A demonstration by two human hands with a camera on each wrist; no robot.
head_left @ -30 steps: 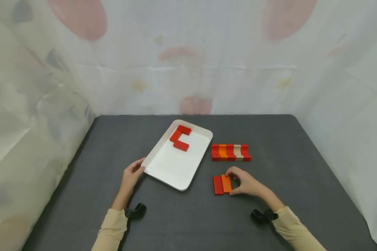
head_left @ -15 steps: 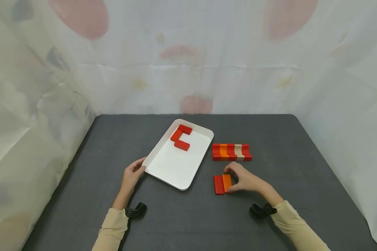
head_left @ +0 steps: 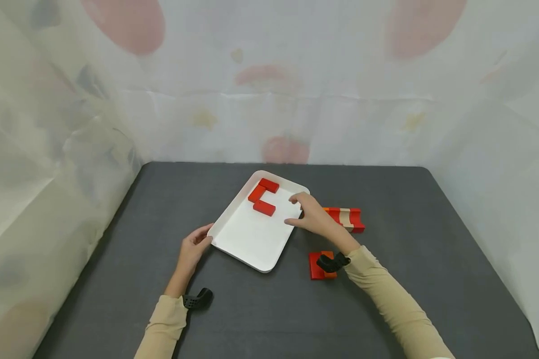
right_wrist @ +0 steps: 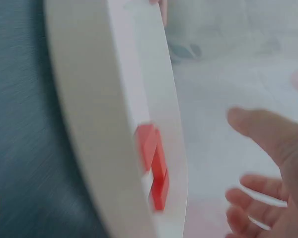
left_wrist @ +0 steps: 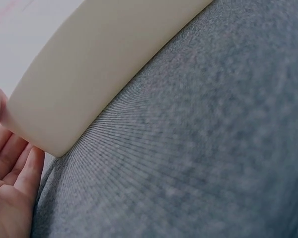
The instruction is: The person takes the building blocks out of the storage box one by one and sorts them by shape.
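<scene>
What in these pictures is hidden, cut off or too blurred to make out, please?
- Head view: the right hand hides the left end of the row of red, orange and beige blocks.
- Head view: the wrist mount partly covers the flat orange block.
- Right wrist view: the red blocks in the white tray are blurred.

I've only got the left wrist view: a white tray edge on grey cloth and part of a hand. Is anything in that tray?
Observer: Yes, three red rectangular wooden blocks lie at the far end of the white plastic tray.
Operator: Where is the right hand?
Observer: The right hand is over the tray's right rim, fingers spread, with nothing in its grip.
Operator: Any blocks outside the tray?
Observer: A row of red and beige blocks lies behind that hand, and a red and orange pair lies under its wrist.
</scene>
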